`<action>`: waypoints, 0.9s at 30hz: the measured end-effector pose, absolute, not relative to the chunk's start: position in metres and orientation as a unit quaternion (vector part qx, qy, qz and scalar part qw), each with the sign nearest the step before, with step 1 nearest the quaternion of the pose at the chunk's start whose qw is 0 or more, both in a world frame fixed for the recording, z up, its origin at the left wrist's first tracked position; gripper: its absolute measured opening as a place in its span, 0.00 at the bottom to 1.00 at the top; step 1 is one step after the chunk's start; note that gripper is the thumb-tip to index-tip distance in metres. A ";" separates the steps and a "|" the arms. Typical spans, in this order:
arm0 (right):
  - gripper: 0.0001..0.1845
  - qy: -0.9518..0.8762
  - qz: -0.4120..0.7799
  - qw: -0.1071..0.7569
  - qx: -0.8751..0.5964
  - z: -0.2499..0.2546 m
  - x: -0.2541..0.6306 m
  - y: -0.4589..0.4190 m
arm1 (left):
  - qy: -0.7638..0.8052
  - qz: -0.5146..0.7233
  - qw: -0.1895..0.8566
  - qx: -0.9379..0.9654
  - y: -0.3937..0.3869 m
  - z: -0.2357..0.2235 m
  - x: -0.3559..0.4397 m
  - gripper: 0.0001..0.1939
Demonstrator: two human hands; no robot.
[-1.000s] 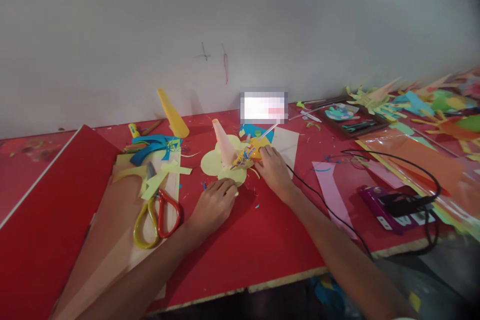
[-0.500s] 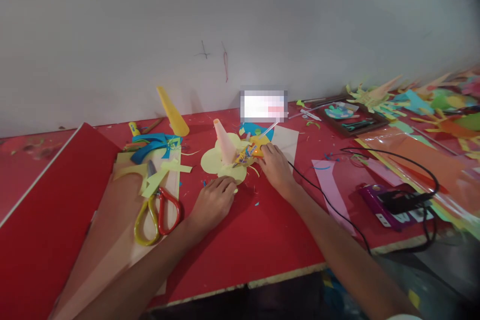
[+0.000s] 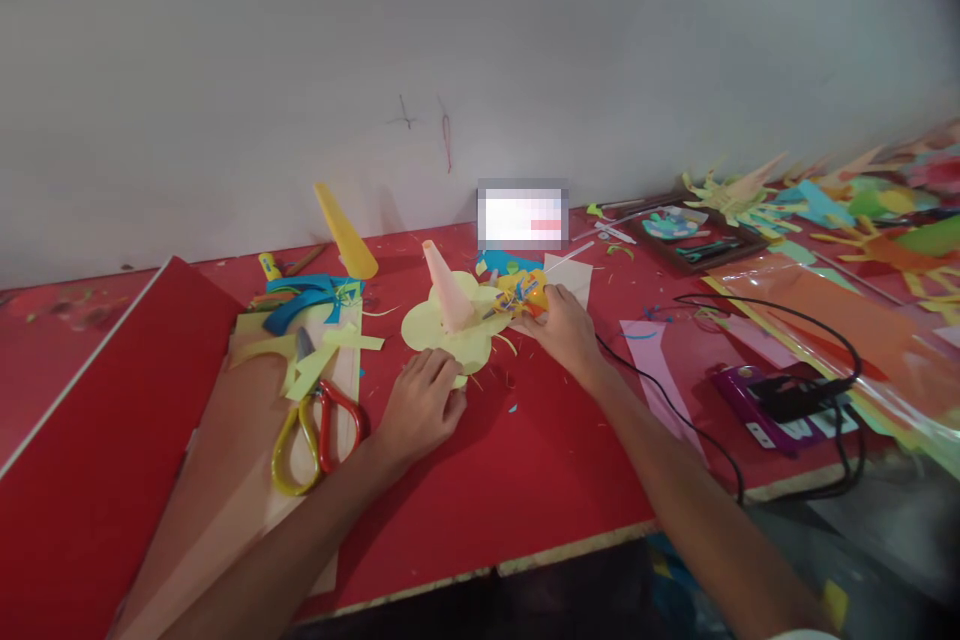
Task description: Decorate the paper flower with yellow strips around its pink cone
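Observation:
My right hand (image 3: 566, 328) is closed around a yellow hot glue gun (image 3: 529, 292). Its nozzle points left, over the right edge of a pale yellow paper flower (image 3: 424, 325). A clear glue stick (image 3: 570, 255) juts from the gun's back, and a black cord (image 3: 641, 370) runs off to the right. On the flower stands a pale pink paper cone (image 3: 448, 292), tilted left. My left hand (image 3: 424, 402), fingers curled, is at the flower's front edge with a small pale yellow paper piece (image 3: 460, 382) at its fingertips. Its exact grip is partly hidden.
Scissors with yellow and red handles (image 3: 319, 435) lie left on tan sheets (image 3: 217, 480) with paper strips. A yellow cone (image 3: 346, 235) stands behind. At right are a purple box (image 3: 757, 410), pink paper (image 3: 660, 380), a dark tray (image 3: 705, 255) and orange sheets (image 3: 810, 320).
My right hand has moved the glue gun slightly right, away from the cone. My left hand has shifted a little left with the small paper piece. The view has tilted slightly.

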State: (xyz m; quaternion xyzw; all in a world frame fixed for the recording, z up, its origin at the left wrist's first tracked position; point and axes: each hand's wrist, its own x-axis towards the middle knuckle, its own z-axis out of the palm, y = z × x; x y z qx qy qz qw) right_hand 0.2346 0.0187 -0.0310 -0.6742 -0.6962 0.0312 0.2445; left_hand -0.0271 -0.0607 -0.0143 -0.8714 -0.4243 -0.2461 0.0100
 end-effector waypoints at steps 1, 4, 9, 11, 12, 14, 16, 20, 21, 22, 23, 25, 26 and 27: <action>0.13 -0.696 0.032 0.244 -0.674 -0.030 0.236 0.019 | -0.425 -0.254 0.004 -0.869 -0.060 -0.016 -0.028 0.10; 0.13 -0.700 0.038 0.244 -0.671 -0.027 0.236 0.018 | -0.426 -0.272 -0.020 -0.863 -0.060 -0.020 -0.031 0.10; 0.14 -0.704 0.043 0.248 -0.665 -0.026 0.234 0.015 | -0.447 -0.317 -0.101 -0.831 -0.057 -0.017 -0.031 0.10; 0.15 -0.705 0.042 0.252 -0.662 -0.027 0.233 0.014 | -0.451 -0.348 -0.145 -0.809 -0.055 -0.015 -0.031 0.09; 0.15 -0.706 0.041 0.254 -0.660 -0.027 0.232 0.014 | -0.452 -0.362 -0.165 -0.798 -0.054 -0.015 -0.031 0.08; 0.14 -0.708 0.041 0.258 -0.656 -0.026 0.231 0.013 | -0.456 -0.383 -0.199 -0.778 -0.051 -0.015 -0.031 0.06; 0.14 -0.707 0.042 0.260 -0.656 -0.025 0.231 0.012 | -0.465 -0.396 -0.226 -0.759 -0.049 -0.017 -0.031 0.07; 0.14 -0.699 0.050 0.256 -0.666 -0.023 0.231 0.012 | -0.487 -0.408 -0.270 -0.724 -0.049 -0.021 -0.029 0.15; 0.14 -0.698 0.050 0.254 -0.668 -0.023 0.231 0.012 | -0.491 -0.408 -0.283 -0.715 -0.049 -0.021 -0.029 0.16; 0.14 -0.698 0.049 0.251 -0.669 -0.023 0.231 0.012 | -0.496 -0.406 -0.296 -0.709 -0.050 -0.021 -0.029 0.16; 0.14 -0.699 0.047 0.249 -0.669 -0.022 0.231 0.012 | -0.500 -0.401 -0.305 -0.704 -0.051 -0.020 -0.029 0.16; 0.14 -0.701 0.041 0.246 -0.668 -0.022 0.231 0.012 | -0.507 -0.391 -0.308 -0.704 -0.052 -0.018 -0.030 0.14; 0.14 -0.702 0.039 0.246 -0.667 -0.022 0.231 0.012 | -0.511 -0.388 -0.301 -0.706 -0.053 -0.017 -0.030 0.12; 0.13 -0.702 0.039 0.246 -0.667 -0.022 0.231 0.012 | -0.513 -0.387 -0.292 -0.709 -0.053 -0.016 -0.031 0.10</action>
